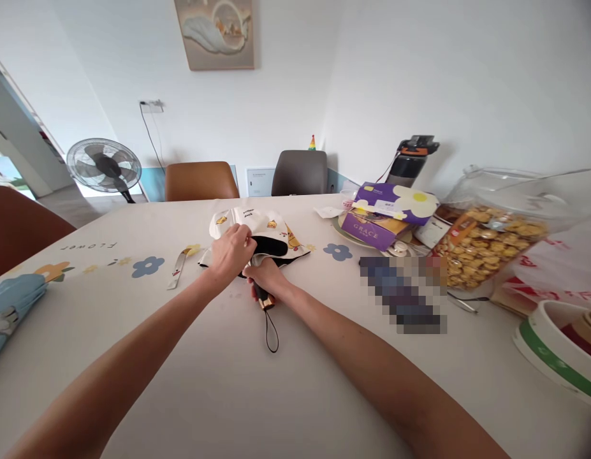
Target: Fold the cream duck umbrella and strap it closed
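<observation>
A small folding umbrella (271,233), white outside with cartoon prints and black inside, lies on the table in front of me. My right hand (264,275) is closed round its dark handle; a black wrist loop (271,335) trails from the handle toward me. My left hand (232,252) is closed on the white canopy fabric just above the handle. A loose strap (179,266) lies to the left of the umbrella.
The table (228,382) has a flower-print cloth. On the right are a purple box (376,229), a clear jar of snacks (496,223), a dark bottle (410,162) and stacked bowls (558,350). A blue cloth (11,306) lies at left. Chairs and a fan (104,166) stand behind.
</observation>
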A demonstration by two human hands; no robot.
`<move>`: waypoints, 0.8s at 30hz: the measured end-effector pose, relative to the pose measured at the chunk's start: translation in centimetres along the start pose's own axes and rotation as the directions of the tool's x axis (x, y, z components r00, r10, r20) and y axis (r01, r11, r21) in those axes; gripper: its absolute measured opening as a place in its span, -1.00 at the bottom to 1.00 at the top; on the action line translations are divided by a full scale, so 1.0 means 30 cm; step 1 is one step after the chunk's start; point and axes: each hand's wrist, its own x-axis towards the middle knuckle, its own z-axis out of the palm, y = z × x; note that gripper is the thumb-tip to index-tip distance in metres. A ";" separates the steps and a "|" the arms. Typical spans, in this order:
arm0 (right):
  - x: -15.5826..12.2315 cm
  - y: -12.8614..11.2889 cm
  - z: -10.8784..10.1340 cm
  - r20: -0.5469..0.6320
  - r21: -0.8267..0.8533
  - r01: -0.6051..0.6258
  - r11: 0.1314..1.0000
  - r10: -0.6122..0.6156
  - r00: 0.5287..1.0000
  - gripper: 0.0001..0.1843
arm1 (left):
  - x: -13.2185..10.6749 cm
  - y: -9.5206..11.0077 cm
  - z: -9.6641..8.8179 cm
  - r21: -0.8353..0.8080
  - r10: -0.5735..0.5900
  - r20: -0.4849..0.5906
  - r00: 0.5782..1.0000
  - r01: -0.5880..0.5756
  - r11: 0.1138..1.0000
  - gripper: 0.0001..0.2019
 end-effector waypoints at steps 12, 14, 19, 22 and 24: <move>0.014 0.008 0.008 -0.026 0.054 0.014 0.998 -0.012 1.000 -0.81 | -0.139 -0.236 0.022 -0.182 -0.522 0.048 0.852 0.521 0.834 -0.91; 0.011 0.008 0.006 -0.026 0.059 0.006 0.998 -0.005 1.000 -0.81 | -0.121 -0.263 0.013 -0.189 -0.534 0.007 0.845 0.526 0.829 -0.89; 0.001 0.002 0.002 -0.018 0.070 -0.013 0.997 0.015 1.000 -0.82 | -0.106 -0.361 -0.008 -0.190 -0.621 -0.079 0.780 0.600 0.777 -0.85; -0.001 0.000 0.001 -0.019 0.076 -0.016 0.997 0.018 1.000 -0.81 | -0.120 -0.383 -0.007 -0.211 -0.629 -0.097 0.772 0.601 0.771 -0.86; -0.002 0.000 0.000 -0.021 0.082 -0.011 0.997 0.013 1.000 -0.79 | -0.132 -0.367 -0.010 -0.233 -0.590 -0.116 0.799 0.556 0.798 -0.83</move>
